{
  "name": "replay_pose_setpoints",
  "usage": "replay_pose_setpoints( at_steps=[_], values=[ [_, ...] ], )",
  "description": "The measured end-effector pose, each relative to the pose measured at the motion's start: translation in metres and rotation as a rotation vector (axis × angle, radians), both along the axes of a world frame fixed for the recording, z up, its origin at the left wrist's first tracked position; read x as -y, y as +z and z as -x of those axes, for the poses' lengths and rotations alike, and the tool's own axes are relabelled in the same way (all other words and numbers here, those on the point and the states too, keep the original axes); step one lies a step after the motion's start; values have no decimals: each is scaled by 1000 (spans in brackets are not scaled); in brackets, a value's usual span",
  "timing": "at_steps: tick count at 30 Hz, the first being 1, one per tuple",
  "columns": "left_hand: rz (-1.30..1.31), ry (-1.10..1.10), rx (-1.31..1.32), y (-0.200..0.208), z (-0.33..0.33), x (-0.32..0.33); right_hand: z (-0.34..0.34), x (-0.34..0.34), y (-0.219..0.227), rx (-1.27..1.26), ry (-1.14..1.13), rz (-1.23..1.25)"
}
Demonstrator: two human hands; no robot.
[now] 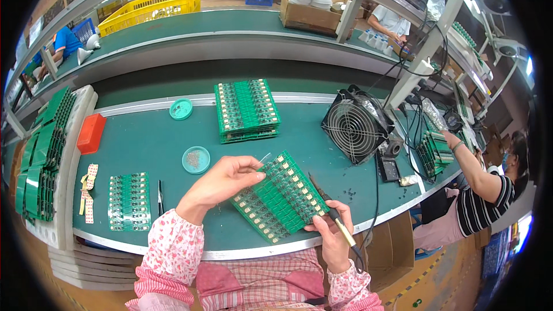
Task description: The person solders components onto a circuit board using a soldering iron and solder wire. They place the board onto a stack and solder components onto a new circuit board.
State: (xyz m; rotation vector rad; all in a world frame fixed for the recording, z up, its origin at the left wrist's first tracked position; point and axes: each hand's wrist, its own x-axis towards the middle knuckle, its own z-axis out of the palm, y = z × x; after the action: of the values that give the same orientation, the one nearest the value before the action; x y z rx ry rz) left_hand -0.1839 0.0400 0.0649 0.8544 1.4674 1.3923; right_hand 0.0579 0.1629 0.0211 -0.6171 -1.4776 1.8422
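Tilted in front of me is a green circuit board panel (280, 198) with rows of pale square parts. My left hand (222, 181) pinches its upper left corner; a small clear sliver shows by those fingertips, too small to name. My right hand (334, 239) is closed round a soldering iron (344, 231), its tip pointing up along the panel's right edge. The right thumb and fingers also grip the panel's lower right corner. A second panel (129, 201) lies flat on the left of the bench, with dark tweezers (160, 198) beside it.
A stack of panels (247, 109) stands at the back, near two small round dishes (196, 160). At right are a fan (352, 125) and loose cables. An orange box (92, 133), yellow strips (87, 193) and racked panels (43, 161) are at left. A co-worker (478, 196) sits at right.
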Motion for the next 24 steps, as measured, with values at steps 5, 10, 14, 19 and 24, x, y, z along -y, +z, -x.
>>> replay_pose_setpoints(
  at_steps=[5, 10, 14, 19, 24],
  values=[
    [51, 4, -32, -8, 4, 9, -1, 0, -4, -48, -139, 33],
    [-33, 8, 94, -21, 6, 11, 0, 0, -8, -55, -245, 20],
    [-101, 102, 155, -25, 5, 9, -1, 1, -10, -79, -221, -1],
    [-176, 145, 232, -29, 6, 8, 0, -1, -10, -95, -165, 7],
    [-183, 156, 251, -32, 5, 6, 0, 0, -9, -91, -144, 29]
  ],
)
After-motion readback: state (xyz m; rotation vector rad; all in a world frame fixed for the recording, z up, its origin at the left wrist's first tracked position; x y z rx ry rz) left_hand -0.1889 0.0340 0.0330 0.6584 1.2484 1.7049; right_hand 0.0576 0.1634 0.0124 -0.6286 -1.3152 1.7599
